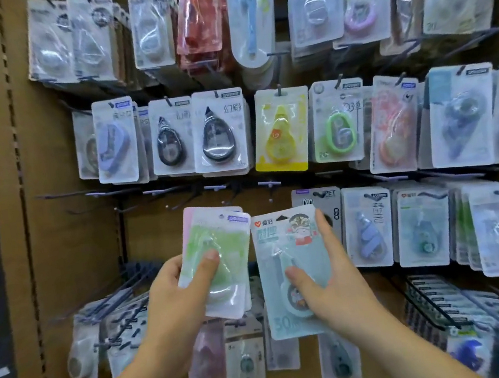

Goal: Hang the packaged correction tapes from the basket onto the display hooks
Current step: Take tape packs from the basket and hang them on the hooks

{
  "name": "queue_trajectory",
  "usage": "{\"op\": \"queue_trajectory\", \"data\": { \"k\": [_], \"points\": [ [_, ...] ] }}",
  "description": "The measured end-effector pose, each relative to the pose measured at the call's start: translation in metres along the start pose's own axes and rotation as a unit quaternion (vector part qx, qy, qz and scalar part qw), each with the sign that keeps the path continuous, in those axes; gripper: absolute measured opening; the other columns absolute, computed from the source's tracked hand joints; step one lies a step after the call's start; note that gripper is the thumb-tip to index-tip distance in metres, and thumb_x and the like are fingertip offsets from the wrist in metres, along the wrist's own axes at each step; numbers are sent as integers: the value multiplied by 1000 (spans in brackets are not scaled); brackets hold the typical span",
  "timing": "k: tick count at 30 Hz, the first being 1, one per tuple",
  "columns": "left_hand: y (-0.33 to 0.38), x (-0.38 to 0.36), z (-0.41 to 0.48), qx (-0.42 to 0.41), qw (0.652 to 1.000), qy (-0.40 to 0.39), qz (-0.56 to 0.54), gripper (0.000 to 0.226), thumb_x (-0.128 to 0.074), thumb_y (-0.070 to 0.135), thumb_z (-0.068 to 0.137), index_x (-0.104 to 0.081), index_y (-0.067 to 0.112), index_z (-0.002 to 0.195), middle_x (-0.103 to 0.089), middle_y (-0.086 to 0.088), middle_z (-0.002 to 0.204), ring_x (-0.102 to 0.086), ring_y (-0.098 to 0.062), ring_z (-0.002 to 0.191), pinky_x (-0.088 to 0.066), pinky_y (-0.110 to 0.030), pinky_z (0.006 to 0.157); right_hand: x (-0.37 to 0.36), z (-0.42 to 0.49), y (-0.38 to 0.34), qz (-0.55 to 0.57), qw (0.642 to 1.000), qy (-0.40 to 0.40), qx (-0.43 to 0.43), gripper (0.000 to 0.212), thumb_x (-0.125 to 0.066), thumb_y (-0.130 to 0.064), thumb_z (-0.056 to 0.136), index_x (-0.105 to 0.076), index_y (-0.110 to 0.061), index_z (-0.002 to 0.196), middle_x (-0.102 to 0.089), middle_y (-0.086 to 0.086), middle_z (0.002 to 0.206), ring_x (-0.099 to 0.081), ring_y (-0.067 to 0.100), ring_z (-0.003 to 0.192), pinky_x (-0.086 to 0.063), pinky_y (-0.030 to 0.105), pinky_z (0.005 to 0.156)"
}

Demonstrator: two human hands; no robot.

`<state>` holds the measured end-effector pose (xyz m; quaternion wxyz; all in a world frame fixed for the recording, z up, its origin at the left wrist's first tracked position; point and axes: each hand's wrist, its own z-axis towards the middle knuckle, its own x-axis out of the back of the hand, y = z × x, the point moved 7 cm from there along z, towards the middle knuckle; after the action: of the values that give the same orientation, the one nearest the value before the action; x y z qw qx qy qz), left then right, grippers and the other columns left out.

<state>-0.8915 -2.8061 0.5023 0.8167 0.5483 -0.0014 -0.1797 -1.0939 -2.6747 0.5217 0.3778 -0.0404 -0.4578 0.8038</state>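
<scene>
Pale teal, flat rectangular blister-card correction tape pack with a cartoon figure printed near its top [273,249]: held in the air in front of the brown display board [68,244], about mid-width and below mid-height, touching no hook. Long axis is upright, top tipped slightly left, and the dark hang slot [281,217] sits at the upper edge. The clear blister holding the round dispenser is on the lower half, partly covered by the thumb. The pack is gripped by the right hand [334,285], thumb pressed on the front and index finger laid along the right edge. A row of bare dark wire hooks [268,183] is seen just above the slot and running off to the left; the right hand is judged the nearer to the closest of them, so the coming move is judged a short lift and a push toward the board. A small fanned stack of pale green and pink blister-card packs [223,243] is gripped by the left hand [176,296], thumb across the front, just left of the teal pack; whether the two touch cannot be told. A grey-topped hung pack marked PET [327,196] lies just behind the right index finger. No basket is in view.
</scene>
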Motion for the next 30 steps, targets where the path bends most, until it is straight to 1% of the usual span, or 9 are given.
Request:
{"op": "queue_trajectory", "data": {
  "k": [3, 7, 12, 15, 17, 19, 25, 28, 30],
  "points": [
    [-7, -3, -3, 25, 1000, -15, -10, 43, -74, 54, 80, -72, 21, 107, -80, 1, 96, -78, -22, 88, -61, -42, 76, -6, 10, -4, 11, 1000, 13, 12, 94, -71, -30, 97, -5, -58, 158, -37, -41, 147, -45, -23, 125, -44, 14, 106],
    [-13, -5, -5, 34, 999, -7, -34, 38, -71, 49, 87, -70, 18, 109, -79, -3, 97, -77, -25, 90, -61, -45, 80, -13, 19, -9, -11, 999, 25, 43, 96, -72, -34, 96, -1, -68, 152, -25, -31, 162, -30, -2, 149, -31, 40, 125],
    [-14, -2, -3, 25, 999, -10, -45, 33, -70, 46, 91, -70, 19, 110, -79, -2, 99, -77, -23, 89, -59, -42, 78, -19, 28, -5, -17, 998, 22, 54, 98, -71, -34, 96, 1, -75, 146, -25, -26, 163, -31, 6, 151, -34, 48, 124],
    [-12, -3, -3, 24, 998, -19, -52, 28, -70, 39, 94, -70, 17, 110, -79, -4, 99, -77, -24, 88, -58, -38, 74, -22, 37, 4, -22, 998, 22, 47, 99, -70, -30, 97, 4, -68, 152, -27, -27, 153, -33, 1, 144, -36, 28, 118],
    [-12, -4, -3, 23, 998, -23, -55, 27, -70, 37, 94, -70, 15, 111, -79, -4, 99, -77, -24, 88, -58, -36, 71, -25, 43, 8, -38, 998, 20, 42, 100, -68, -27, 99, 8, -63, 154, -26, -26, 143, -36, -12, 128, -30, 1, 98],
    [-11, -6, -4, 21, 998, -28, -50, 28, -71, 37, 92, -70, 15, 110, -79, -4, 99, -77, -24, 89, -60, -36, 71, -27, 50, 11, -45, 998, 25, 40, 100, -67, -26, 100, 9, -56, 157, -29, -20, 138, -39, -27, 112, -29, -8, 85],
    [-9, -15, -4, 10, 997, -51, -52, 25, -71, 33, 93, -70, 15, 109, -79, -3, 98, -78, -20, 86, -59, -27, 65, -24, 45, 16, -52, 995, 70, 53, 99, -67, -27, 100, 9, -53, 159, -32, -15, 132, -40, -32, 107, -33, -8, 81],
    [-10, -20, -5, 3, 997, -57, -55, 38, -74, 41, 83, -70, 14, 110, -79, -4, 100, -78, -22, 89, -60, -34, 71, -24, 43, 22, -53, 995, 64, 47, 100, -68, -26, 99, 8, -57, 157, -31, -13, 143, -40, -17, 122, -30, -9, 85],
    [-12, -22, -5, 6, 997, -55, -57, 44, -74, 44, 78, -70, 15, 110, -79, -5, 101, -78, -23, 90, -60, -38, 75, -26, 44, 22, -42, 996, 63, 52, 100, -69, -24, 99, 5, -55, 159, -33, -14, 140, -41, -27, 116, -31, -9, 85]
  ]
}}
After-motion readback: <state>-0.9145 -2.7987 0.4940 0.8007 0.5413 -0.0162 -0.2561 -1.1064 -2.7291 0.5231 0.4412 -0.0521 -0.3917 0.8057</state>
